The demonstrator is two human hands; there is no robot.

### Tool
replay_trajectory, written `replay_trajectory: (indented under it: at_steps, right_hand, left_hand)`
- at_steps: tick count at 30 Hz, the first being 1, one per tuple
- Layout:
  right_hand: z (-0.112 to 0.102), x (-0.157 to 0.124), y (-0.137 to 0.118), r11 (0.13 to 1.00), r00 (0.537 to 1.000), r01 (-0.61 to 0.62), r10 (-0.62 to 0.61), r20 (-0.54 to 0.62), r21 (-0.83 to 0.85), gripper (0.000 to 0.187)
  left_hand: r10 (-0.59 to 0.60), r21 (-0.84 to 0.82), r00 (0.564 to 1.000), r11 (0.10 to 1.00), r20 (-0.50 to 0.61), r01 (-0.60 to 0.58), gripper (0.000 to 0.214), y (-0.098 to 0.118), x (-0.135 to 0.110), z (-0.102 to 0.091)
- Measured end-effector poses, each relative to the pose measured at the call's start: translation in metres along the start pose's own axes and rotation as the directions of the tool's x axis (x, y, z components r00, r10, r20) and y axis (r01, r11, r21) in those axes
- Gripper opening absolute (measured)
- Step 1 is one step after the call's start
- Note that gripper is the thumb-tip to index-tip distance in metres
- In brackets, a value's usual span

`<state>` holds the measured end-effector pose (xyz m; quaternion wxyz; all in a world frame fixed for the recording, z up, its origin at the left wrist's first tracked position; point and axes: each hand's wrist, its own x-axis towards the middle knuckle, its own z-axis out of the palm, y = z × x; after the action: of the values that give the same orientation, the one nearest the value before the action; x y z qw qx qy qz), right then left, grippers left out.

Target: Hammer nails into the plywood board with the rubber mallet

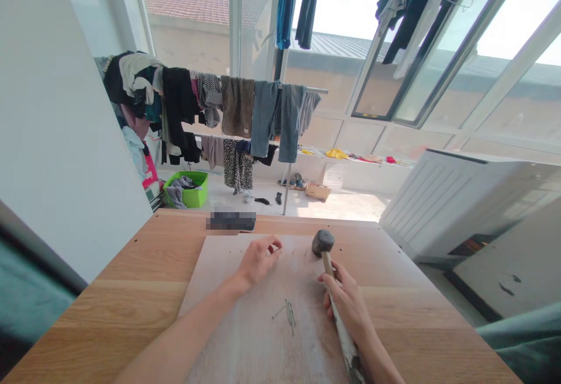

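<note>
My right hand (348,296) is wrapped round the wooden handle of a mallet (323,242). Its dark, rounded head is raised just over the board's far right part. Near the far edge of the pale board (245,337), my left hand (258,262) is closed in a pinch, with a thin nail (280,249) at the fingertips, mostly hidden. Just right of those fingers, a couple of thin nails (293,251) appear to stand upright in the board. Several loose nails (289,314) lie in a small group between my forearms.
The board rests on a wooden table (144,279). A dark object (232,221), partly blurred out, lies at the table's far edge. Beyond stand a clothes rack (318,90) hung with laundry, a green basket (195,197) and a white ribbed unit (447,203) to the right.
</note>
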<state>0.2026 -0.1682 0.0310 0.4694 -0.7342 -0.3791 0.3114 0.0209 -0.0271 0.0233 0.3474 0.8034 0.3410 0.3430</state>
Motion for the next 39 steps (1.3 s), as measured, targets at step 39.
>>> replay_trajectory:
  at_steps: [39]
  right_hand:
    - [0.001,-0.001,-0.001,0.993,1.0,-0.008,0.01,-0.01,0.118,0.062]
  left_hand:
    - [0.01,0.041,0.997,0.999,0.076,-0.014,0.026,-0.009,0.012,0.005]
